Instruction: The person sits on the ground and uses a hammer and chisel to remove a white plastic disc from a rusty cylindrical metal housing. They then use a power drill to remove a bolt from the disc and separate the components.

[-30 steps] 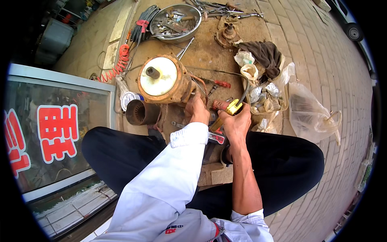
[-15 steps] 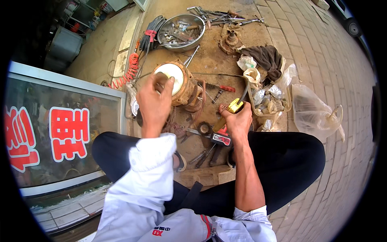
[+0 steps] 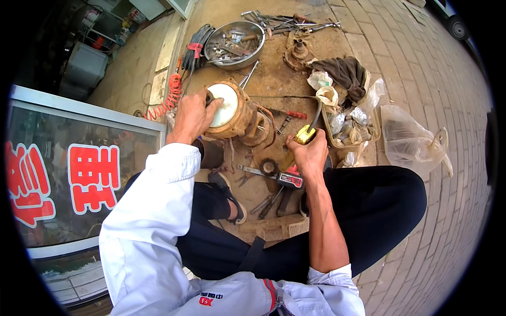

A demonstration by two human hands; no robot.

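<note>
My left hand (image 3: pixel 196 113) curls around the dark shaft at the centre of a rusty cylindrical motor housing (image 3: pixel 238 125), over its pale round face (image 3: pixel 224 108). My right hand (image 3: pixel 307 148) grips a yellow tool (image 3: pixel 303 134) with a thick dark cord rising from it, just right of the housing. Below the hands are a small dark ring gear (image 3: pixel 269 167), a red and black tool (image 3: pixel 289 179) and scattered hand tools. A dark hollow cylinder (image 3: pixel 211 157) sits partly hidden beside my left forearm. A red-handled tool (image 3: pixel 296 115) lies behind the housing.
A steel bowl of parts (image 3: pixel 234 43), coiled cable (image 3: pixel 196 50), loose wrenches (image 3: pixel 295 22) and rusty hub (image 3: pixel 298 55) lie behind. A bin of bagged parts (image 3: pixel 376 124) and plastic bag (image 3: pixel 411 137) are right. A glass panel (image 3: pixel 132 152) borders the left; my knees flank the tools.
My left hand has moved from the housing's right side up and leftward onto the shaft on its pale face. The housing appears slightly farther right in view. My right hand still grips the yellow tool.
</note>
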